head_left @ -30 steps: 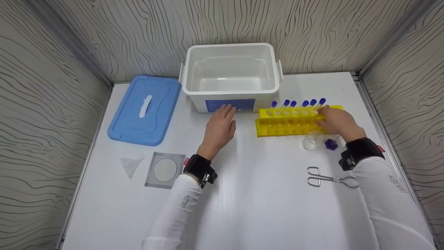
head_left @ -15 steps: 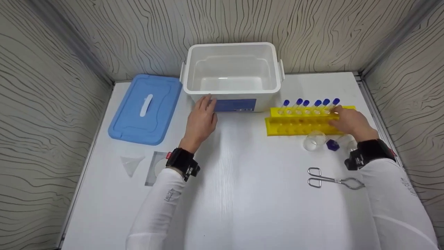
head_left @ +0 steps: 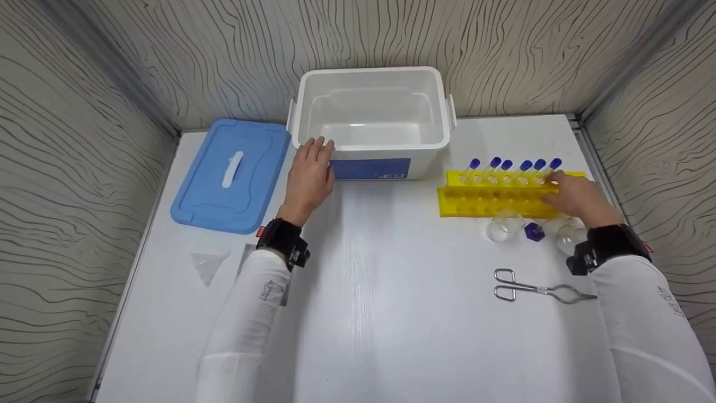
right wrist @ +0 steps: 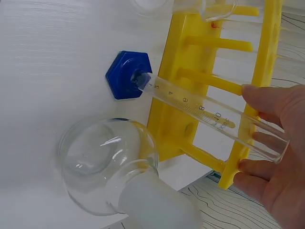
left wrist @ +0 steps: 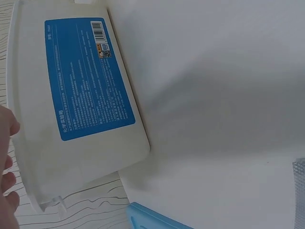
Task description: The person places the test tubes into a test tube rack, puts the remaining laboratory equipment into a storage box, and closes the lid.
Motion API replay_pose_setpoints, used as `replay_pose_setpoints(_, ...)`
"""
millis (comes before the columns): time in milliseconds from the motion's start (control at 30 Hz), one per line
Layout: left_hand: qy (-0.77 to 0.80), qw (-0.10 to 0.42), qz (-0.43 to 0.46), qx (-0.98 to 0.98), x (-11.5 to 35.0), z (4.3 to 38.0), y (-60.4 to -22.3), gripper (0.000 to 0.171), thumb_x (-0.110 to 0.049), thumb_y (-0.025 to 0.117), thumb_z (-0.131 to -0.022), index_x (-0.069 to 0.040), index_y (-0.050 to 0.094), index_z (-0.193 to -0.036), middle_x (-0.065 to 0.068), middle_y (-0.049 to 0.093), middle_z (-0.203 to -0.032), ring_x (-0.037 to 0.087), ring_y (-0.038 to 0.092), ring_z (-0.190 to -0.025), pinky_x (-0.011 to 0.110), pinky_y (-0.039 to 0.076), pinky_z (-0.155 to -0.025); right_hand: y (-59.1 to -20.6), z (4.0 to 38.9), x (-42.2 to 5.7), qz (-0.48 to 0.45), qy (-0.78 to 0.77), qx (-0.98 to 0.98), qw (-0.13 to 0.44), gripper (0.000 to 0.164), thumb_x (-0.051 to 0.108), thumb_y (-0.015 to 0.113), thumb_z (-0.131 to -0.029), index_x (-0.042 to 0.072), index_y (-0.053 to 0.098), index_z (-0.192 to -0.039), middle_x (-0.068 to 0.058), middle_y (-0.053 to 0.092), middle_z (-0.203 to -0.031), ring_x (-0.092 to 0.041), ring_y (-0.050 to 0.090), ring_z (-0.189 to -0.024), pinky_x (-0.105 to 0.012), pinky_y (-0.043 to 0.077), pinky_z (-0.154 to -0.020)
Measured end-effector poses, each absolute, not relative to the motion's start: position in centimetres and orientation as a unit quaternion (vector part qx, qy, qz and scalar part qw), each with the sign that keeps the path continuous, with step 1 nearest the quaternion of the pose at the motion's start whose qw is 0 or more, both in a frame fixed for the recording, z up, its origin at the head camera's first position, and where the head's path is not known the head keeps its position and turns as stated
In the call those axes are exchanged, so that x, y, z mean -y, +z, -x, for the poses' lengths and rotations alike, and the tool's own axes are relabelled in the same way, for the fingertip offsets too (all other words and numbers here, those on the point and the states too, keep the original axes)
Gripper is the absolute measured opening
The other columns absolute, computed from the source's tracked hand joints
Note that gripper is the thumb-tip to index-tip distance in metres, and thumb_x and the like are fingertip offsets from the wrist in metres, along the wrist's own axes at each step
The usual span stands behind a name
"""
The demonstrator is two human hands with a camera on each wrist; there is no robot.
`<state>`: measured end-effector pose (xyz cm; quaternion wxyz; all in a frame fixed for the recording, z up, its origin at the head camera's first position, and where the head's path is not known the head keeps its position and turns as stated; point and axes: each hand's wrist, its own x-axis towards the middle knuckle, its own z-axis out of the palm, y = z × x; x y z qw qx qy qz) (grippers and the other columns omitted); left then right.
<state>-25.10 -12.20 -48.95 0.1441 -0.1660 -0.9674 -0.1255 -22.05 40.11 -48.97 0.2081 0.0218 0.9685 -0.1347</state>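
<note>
My right hand point(head_left: 579, 196) grips the right end of a yellow test tube rack point(head_left: 475, 208), with the thumb on one side of its upper board and fingers on the other. Several blue-capped test tubes point(head_left: 526, 166) stand slanted in its holes. A graduated cylinder point(right wrist: 190, 105) with a blue hexagonal base point(right wrist: 125, 78) rises in front of that hand, beside a round glass flask point(right wrist: 102, 167). My left hand point(head_left: 309, 182) has its fingers extended to the front rim of a white plastic box point(head_left: 428, 159). In the left wrist view its fingertips point(left wrist: 13, 126) are right at that rim.
Left of the box lies a blue lid point(head_left: 218, 204) with a white handle. Nearer are a clear plastic funnel point(head_left: 208, 267) and steel crucible tongs point(head_left: 526, 287). A clear glass vessel point(head_left: 498, 229) stands before the rack. Patterned walls point(head_left: 369, 33) enclose the table.
The rack has slid right under my right hand, past the glassware. My left hand has moved left and up from the label to the box's rim, its sleeve now covering most of the grey packet.
</note>
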Motion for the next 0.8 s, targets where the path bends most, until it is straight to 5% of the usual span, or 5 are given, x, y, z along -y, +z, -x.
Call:
replay_pose_setpoints(467, -0.128, 0.125, 0.162, 0.970, 12.0, 26.4, -49.1, 0.050, -0.013, 0.060, -0.096, -0.002, 0.049, -0.143, 0.020, 0.054, -0.143, 0.038, 0.047, -0.137, 0.049, 0.030, -0.122, -48.7, 22.7, -41.3, -0.039, -0.157, -0.962, 0.219, 0.061, 0.036, 0.047, -0.102, -0.011, 0.041, -0.141, -0.042, 0.044, -0.137, -0.048, 0.048, -0.106, -0.069, 0.039, -0.104)
replay_pose_setpoints(800, -0.097, 0.042, 0.143, 0.984, 11.9, 27.0, -48.6, 0.060, -0.020, 0.058, -0.097, -0.007, 0.037, -0.152, 0.017, 0.046, -0.151, 0.036, 0.040, -0.143, 0.050, 0.023, -0.125, -48.8, 22.8, -42.6, -0.050, -0.167, -0.959, 0.223, 0.068, 0.043, 0.036, -0.104, -0.011, 0.036, -0.144, -0.042, 0.040, -0.139, -0.049, 0.045, -0.110, -0.072, 0.034, -0.106)
